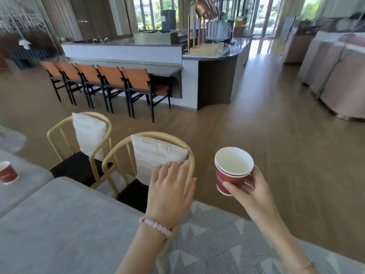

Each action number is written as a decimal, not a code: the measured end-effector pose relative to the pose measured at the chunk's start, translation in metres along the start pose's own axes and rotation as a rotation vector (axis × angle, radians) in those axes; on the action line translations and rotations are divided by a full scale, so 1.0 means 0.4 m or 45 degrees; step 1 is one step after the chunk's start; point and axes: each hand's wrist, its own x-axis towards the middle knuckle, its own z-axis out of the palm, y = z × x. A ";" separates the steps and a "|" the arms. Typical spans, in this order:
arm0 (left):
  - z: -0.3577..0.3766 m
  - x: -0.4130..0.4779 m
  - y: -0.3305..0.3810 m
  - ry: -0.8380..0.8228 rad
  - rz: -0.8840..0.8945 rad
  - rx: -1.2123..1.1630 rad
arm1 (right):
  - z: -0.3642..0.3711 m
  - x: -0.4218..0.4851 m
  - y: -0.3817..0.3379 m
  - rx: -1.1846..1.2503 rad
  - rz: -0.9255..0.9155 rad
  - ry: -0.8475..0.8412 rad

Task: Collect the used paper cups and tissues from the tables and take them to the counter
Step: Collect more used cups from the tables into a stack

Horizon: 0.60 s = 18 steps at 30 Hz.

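Head: red, white-lined stacked cups

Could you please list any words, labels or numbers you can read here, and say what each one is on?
None can be read.
Held cups: pale lettering on the band, too blurred.
Cup on the far table: a band of print, too blurred.
Yellow sign on the counter: too small and blurred.

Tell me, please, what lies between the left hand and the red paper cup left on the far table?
In the head view, between the left hand and the table cup lie two cushioned rattan chairs and bare grey tabletop.
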 end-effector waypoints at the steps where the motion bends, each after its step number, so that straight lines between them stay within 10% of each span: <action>1: 0.020 0.026 0.021 0.010 0.020 -0.015 | -0.028 0.018 0.005 -0.006 0.005 0.026; 18: 0.378 0.448 0.189 -0.010 0.252 -0.106 | -0.338 0.394 0.148 -0.057 0.073 0.275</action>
